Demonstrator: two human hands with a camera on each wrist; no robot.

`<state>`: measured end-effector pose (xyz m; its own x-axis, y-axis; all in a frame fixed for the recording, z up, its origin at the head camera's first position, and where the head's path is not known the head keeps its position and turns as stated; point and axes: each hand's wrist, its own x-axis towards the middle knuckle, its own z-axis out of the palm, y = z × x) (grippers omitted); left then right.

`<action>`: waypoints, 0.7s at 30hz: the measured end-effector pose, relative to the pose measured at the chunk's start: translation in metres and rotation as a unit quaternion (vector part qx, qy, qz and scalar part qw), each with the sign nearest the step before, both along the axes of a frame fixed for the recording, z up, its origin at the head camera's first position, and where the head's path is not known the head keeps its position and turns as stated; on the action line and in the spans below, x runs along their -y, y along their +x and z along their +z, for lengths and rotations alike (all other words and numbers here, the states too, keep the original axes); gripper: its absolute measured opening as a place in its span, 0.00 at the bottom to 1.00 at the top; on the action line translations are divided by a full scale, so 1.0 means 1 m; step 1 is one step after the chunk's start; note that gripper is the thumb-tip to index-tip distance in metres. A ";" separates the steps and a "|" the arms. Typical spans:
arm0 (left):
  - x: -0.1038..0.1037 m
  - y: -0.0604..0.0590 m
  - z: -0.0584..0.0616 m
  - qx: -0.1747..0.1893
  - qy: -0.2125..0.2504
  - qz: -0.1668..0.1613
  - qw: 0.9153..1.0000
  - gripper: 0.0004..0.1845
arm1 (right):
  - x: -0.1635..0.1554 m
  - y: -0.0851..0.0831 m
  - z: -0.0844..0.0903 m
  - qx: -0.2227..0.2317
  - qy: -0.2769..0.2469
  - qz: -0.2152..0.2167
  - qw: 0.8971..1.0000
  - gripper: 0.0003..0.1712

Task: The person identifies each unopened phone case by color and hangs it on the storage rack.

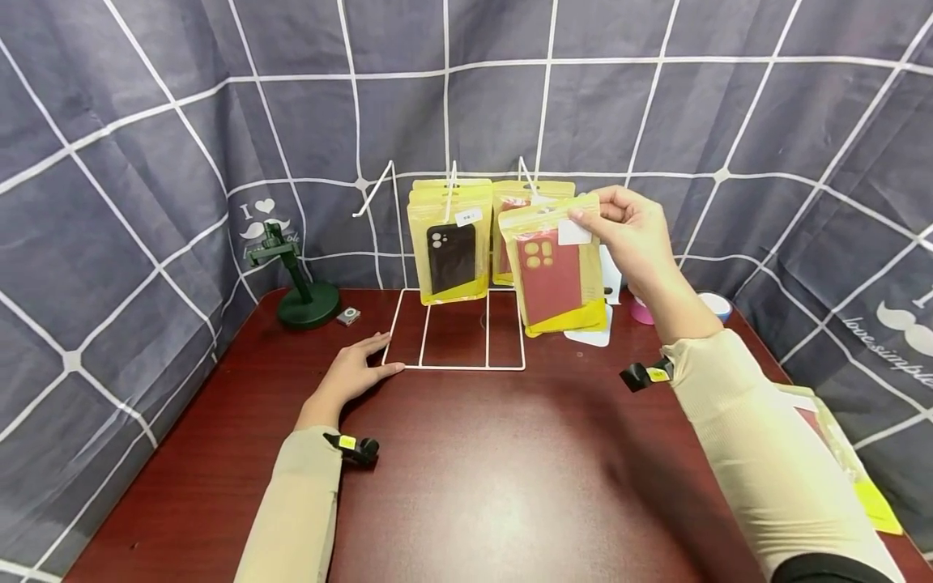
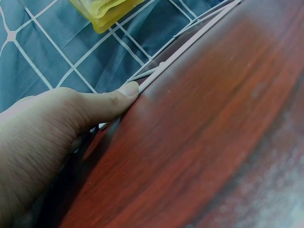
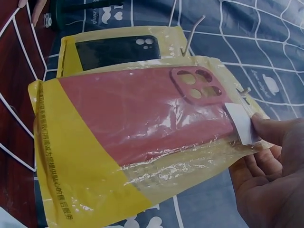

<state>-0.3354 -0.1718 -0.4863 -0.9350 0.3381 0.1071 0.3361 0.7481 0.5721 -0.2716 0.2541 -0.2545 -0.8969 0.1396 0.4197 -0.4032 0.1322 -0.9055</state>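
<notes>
My right hand (image 1: 637, 235) pinches the top right corner of a clear-and-yellow bag with a red phone case (image 1: 550, 279) inside, by its white label. In the right wrist view, this bagged red case (image 3: 142, 114) fills the middle, thumb on the label. It is in front of the white wire rack's right hook (image 1: 526, 174); whether they touch is unclear. A bagged black phone case (image 1: 452, 259) hangs on the middle hook, and another bagged red case (image 1: 504, 251) is partly hidden behind the held one. My left hand (image 1: 353, 368) rests on the rack's base (image 1: 466, 368), thumb (image 2: 126, 90) at its front corner.
A dark green stand (image 1: 306, 304) and a small silver gadget (image 1: 348, 316) are at the back left. Behind my right arm are tape rolls (image 1: 716, 305); more yellow bags (image 1: 878, 506) lie at the right edge. Grey checked cloth (image 1: 466, 105) surrounds the table.
</notes>
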 end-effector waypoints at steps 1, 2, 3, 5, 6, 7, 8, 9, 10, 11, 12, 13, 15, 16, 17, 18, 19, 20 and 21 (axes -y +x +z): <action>0.000 0.000 0.000 0.001 0.000 0.001 1.000 0.42 | 0.000 -0.002 -0.001 0.002 0.003 -0.003 1.000 0.15; 0.000 0.000 0.000 0.001 0.000 0.000 1.000 0.42 | 0.001 -0.004 -0.001 0.004 0.005 -0.006 1.000 0.15; 0.000 -0.001 0.000 0.000 0.001 0.000 1.000 0.42 | 0.001 -0.006 -0.002 0.006 0.005 -0.009 1.000 0.15; 0.001 -0.001 -0.001 -0.001 0.002 -0.001 1.000 0.42 | 0.001 -0.009 -0.003 0.009 0.002 -0.013 1.000 0.15; 0.001 -0.001 -0.001 -0.002 0.002 -0.002 1.000 0.42 | 0.002 -0.011 -0.004 0.011 -0.001 -0.014 1.000 0.14; 0.001 -0.001 -0.001 -0.004 0.003 -0.003 1.000 0.43 | 0.002 -0.013 -0.004 0.013 -0.004 -0.015 1.000 0.14; 0.001 -0.001 -0.001 -0.003 0.004 -0.003 1.000 0.43 | 0.002 -0.014 -0.005 0.013 -0.007 -0.015 1.000 0.14; 0.001 -0.001 0.000 -0.003 0.005 -0.002 1.000 0.43 | 0.002 -0.016 -0.005 0.014 -0.009 -0.016 1.000 0.14; 0.001 -0.001 0.000 -0.003 0.004 -0.003 1.000 0.43 | 0.002 -0.017 -0.006 0.014 -0.011 -0.018 1.000 0.14; 0.001 0.000 0.000 -0.002 0.005 -0.004 1.000 0.43 | 0.002 -0.019 -0.006 0.014 -0.012 -0.020 1.000 0.14; 0.001 0.000 0.000 -0.001 0.005 -0.004 1.000 0.44 | 0.002 -0.021 -0.007 0.014 -0.010 -0.024 1.000 0.14; 0.001 -0.001 -0.001 0.001 0.006 -0.004 1.000 0.44 | 0.002 -0.022 -0.008 0.013 -0.006 -0.028 0.999 0.14; 0.001 -0.001 -0.001 0.003 0.007 -0.003 1.000 0.44 | 0.002 -0.026 -0.008 0.014 0.003 -0.037 0.999 0.14; 0.001 -0.002 -0.002 0.004 0.007 -0.002 1.000 0.44 | 0.003 -0.028 -0.009 0.014 0.007 -0.040 0.999 0.14; 0.001 -0.002 -0.002 0.004 0.006 -0.002 1.000 0.44 | 0.003 -0.030 -0.009 0.015 0.013 -0.043 0.999 0.14; 0.001 -0.002 -0.002 0.005 0.006 -0.002 1.000 0.44 | 0.003 -0.033 -0.010 0.016 0.018 -0.046 0.999 0.13; 0.001 -0.002 -0.002 0.005 0.006 -0.001 1.000 0.44 | 0.004 -0.035 -0.010 0.016 0.021 -0.049 0.998 0.13; 0.001 -0.002 -0.002 0.004 0.005 -0.001 1.000 0.43 | 0.004 -0.037 -0.011 0.014 0.023 -0.052 0.998 0.12; 0.001 -0.003 -0.002 0.004 0.004 -0.001 1.000 0.43 | 0.005 -0.039 -0.011 0.011 0.025 -0.054 0.998 0.12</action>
<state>-0.3381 -0.1731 -0.4887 -0.9352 0.3392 0.1018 0.3326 0.7424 0.5816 -0.3111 0.2491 -0.2654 -0.8870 0.2157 0.4084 -0.3635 0.2193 -0.9054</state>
